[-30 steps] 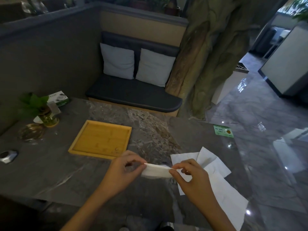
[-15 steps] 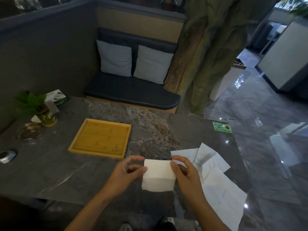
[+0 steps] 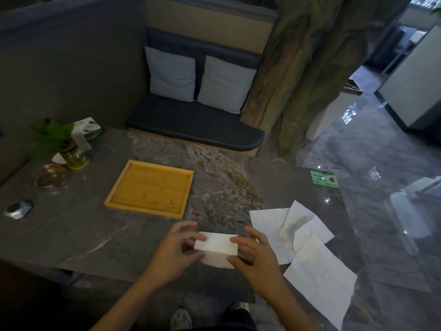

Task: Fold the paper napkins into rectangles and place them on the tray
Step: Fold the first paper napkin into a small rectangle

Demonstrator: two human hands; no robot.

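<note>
We hold the napkin (image 3: 216, 249) between our two hands, the left hand (image 3: 175, 253) pinching its left end with thumb below and fingertips on top, the right hand (image 3: 253, 255) pinching its right end the same way, both sets of fingers curled onto the paper. A second ago the napkin was a thin strip stretched edge-on between our fingertips; half a second ago it hung as a broader, squarish sheet below them; now it is a compact rectangle, lower and closer to the table (image 3: 71, 235), with a crease running along its near side. We judge that a fold has just been closed and that the fingers are squaring up or pressing the ends, so this napkin looks nearly ready. Whether it rests on the table or hangs just above it we cannot tell. The tray (image 3: 150, 187) lies beyond our left fingertips, up and to the left, and holds no napkin, so none has been placed yet. Just right of our right fingers lies the loose pile of unfolded napkins (image 3: 305, 247), overlapping and partly over the table's edge, still to be folded. The next move, we think, is carrying this rectangle over to the tray.
</note>
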